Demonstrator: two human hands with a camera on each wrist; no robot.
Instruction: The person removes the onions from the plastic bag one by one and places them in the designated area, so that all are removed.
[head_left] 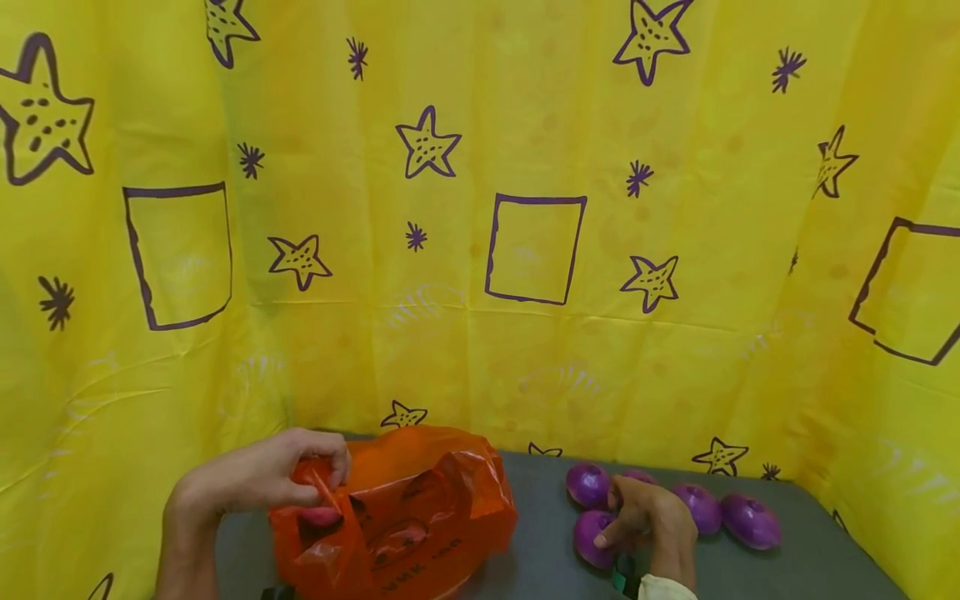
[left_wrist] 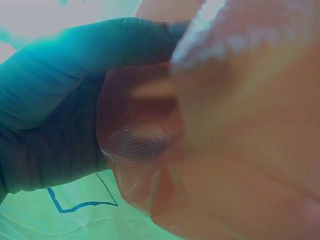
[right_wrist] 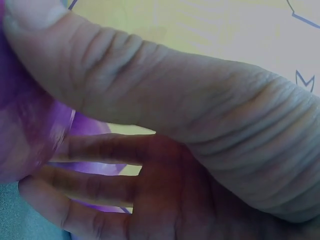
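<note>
At the left of the head view, my left hand (head_left: 281, 473) pinches the edge of an orange-red plastic bag (head_left: 442, 546) printed with dark marks. The bag lies puffed up, its opening partly spread. Up close in the left wrist view, the thumb lies along the bag's film (left_wrist: 135, 155). My right hand (head_left: 651, 510) holds a shiny purple onion (head_left: 591, 533), thumb on its near side; fingers (right_wrist: 95, 186) reach round it in the right wrist view. Another onion (head_left: 587, 483) lies just behind. What the bag contains is hidden.
Two more purple onions, one nearer (head_left: 697, 508) and one farther right (head_left: 752, 522), lie right of my right hand, and another (head_left: 639, 476) shows partly behind it. All stand on a grey tabletop (head_left: 825, 554). Yellow star-printed curtains (head_left: 525, 350) enclose the table.
</note>
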